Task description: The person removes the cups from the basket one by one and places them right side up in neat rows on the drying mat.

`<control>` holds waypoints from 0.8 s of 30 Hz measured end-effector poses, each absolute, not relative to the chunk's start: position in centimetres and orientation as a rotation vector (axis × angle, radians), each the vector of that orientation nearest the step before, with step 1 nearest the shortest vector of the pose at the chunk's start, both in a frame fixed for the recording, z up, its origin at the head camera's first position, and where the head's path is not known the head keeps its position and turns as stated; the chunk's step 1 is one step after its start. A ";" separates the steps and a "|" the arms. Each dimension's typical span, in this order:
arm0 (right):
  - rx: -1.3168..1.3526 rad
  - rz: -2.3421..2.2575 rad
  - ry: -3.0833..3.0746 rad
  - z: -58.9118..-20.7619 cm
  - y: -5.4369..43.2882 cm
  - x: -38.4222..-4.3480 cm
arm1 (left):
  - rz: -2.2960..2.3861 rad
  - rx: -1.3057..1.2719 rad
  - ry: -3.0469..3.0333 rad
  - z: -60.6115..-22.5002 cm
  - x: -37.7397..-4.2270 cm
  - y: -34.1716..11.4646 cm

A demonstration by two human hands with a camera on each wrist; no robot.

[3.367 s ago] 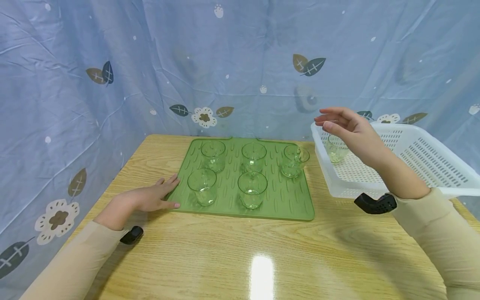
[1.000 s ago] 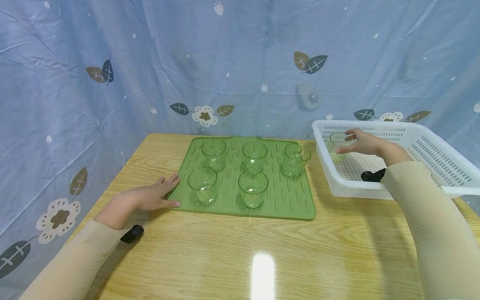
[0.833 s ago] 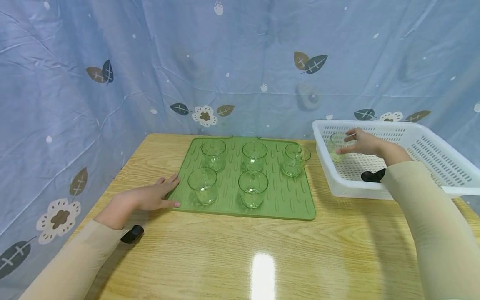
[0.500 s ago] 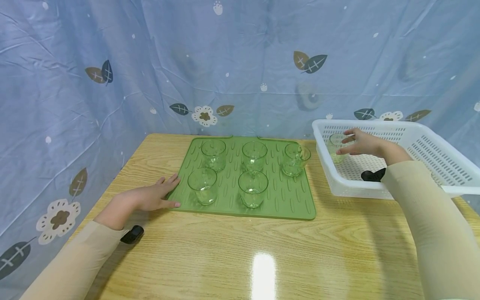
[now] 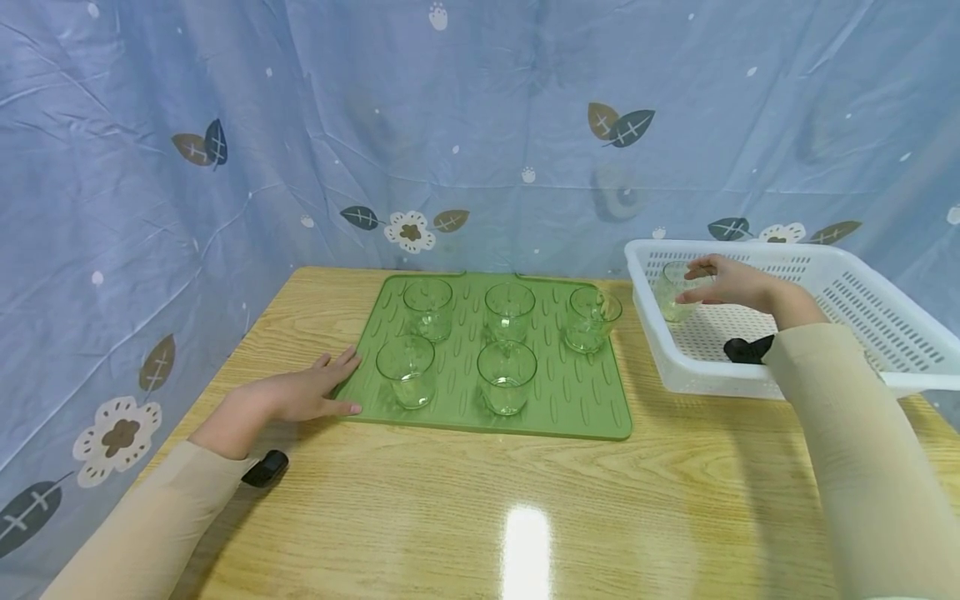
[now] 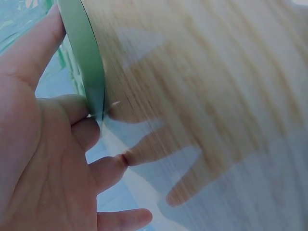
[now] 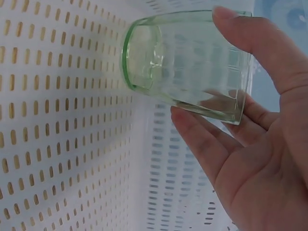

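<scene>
My right hand (image 5: 731,283) is down inside the white perforated plastic basket (image 5: 701,377). It grips a pale green drinking glass (image 7: 187,62), thumb on one side and fingers on the other, near the rim. In the right wrist view the glass base is close over the basket floor. At the far left my left hand (image 5: 300,393) rests at the left edge of a green ribbed mat (image 5: 577,408), with thumb and fingers spread and touching its border (image 6: 89,53). Several matching glasses stand upright on the mat, among them a front-left glass (image 5: 406,373) and a back-right glass (image 5: 590,321).
The front-middle glass (image 5: 506,379) and the two others at the back left complete the group on the mat. The basket stands on the wooden table (image 5: 420,508), right of the mat. A blue patterned curtain (image 5: 480,125) hangs behind and along the left side.
My right hand has come down from above the basket into it and closed round the glass, which has risen slightly over the last half second. My left hand has stayed put.
</scene>
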State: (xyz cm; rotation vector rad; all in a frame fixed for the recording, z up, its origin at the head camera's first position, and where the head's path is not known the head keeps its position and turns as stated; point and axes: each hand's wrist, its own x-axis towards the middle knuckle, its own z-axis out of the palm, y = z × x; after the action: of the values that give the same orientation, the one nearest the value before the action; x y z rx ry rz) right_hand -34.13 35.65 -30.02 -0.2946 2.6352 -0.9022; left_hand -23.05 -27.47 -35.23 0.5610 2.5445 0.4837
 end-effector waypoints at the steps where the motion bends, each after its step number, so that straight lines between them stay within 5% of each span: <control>1: -0.299 -0.904 2.636 -29.9 35.6 -34.1 | 0.486 0.562 2.543 -35.2 -23.0 -27.5; 24: -0.343 -1.011 2.690 -26.5 36.2 -32.3 | 0.484 0.547 2.540 -34.8 -22.9 -27.3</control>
State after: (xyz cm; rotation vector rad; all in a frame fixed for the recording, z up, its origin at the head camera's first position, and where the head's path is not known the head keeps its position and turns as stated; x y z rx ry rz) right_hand -32.26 36.25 -26.49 -0.3432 2.6900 -1.0107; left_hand -22.92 -27.29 -34.83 0.5465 2.5402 0.4839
